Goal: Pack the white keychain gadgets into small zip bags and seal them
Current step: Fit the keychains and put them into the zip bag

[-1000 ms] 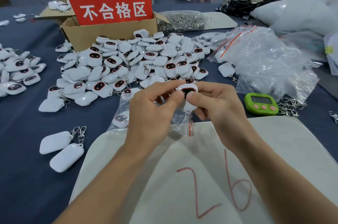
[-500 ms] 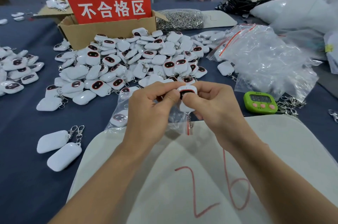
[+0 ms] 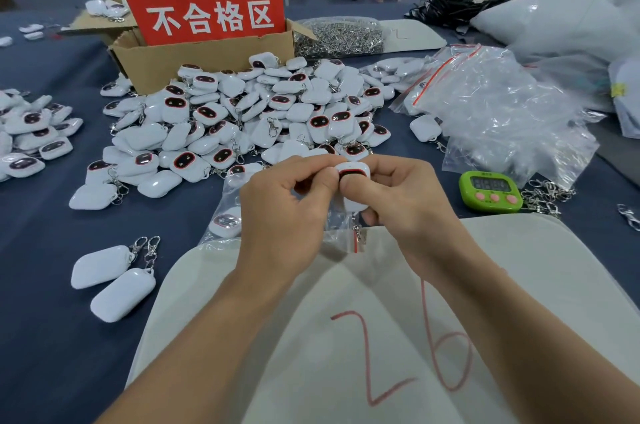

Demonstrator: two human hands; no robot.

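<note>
Both hands are up at the middle of the view, meeting over one gadget (image 3: 354, 170), white with a dark, red-rimmed face. The left hand (image 3: 287, 212) pinches its left edge between thumb and forefinger, the other fingers curled under. The right hand (image 3: 405, 209) grips it from the other side, thumb across the face and fingers tucked behind. The metal clip (image 3: 357, 230) dangles at six o'clock from the gadget. A clear zip bag (image 3: 337, 238) is crumpled just below the hands, red strip showing. Whether the gadget is inside the film I cannot tell.

At twelve o'clock from the hands lies the big pile (image 3: 242, 119) of loose gadgets on the blue surface (image 3: 52, 337). Behind it stands a cardboard box (image 3: 194, 60) with a red sign (image 3: 207, 13). At one o'clock, well back, is a bag of clips (image 3: 341, 37). At two o'clock is a heap of empty bags (image 3: 491, 105). At three o'clock, near the right hand, sits a green timer (image 3: 490, 190).

At nine o'clock, just beside the left hand, lies a bagged gadget (image 3: 227, 224). At eight o'clock two gadgets (image 3: 110, 278) lie face down, side by side, clips touching. At six o'clock, under the forearms, is a white sheet (image 3: 519, 268) marked "26" in red.
</note>
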